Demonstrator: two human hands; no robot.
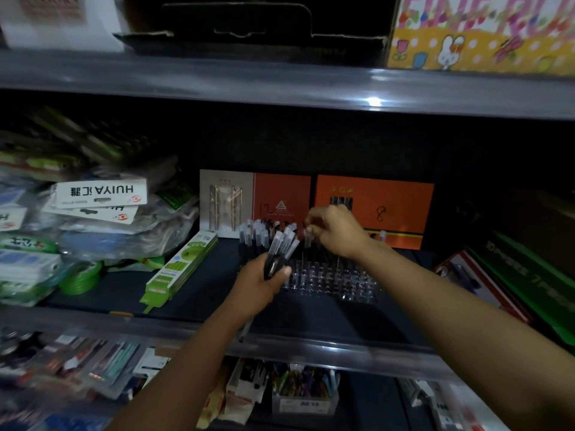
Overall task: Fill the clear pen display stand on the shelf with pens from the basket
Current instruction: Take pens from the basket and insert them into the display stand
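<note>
1. The left hand (259, 283) grips a bunch of pens (281, 247) just in front of the stand (336, 279) on the shelf (311, 312).
2. The stand's near rows look empty; most filling is left, I judge.
3. The right hand (334, 231) pinches one pen (308, 237) over a far row.
4. Several pens already stand at the far left. No basket is in view.

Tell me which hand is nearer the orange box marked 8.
Right. The right hand is raised directly before the orange box, overlapping its lower left; the left hand, gripping a bundle of pens, sits lower and further left.
</note>
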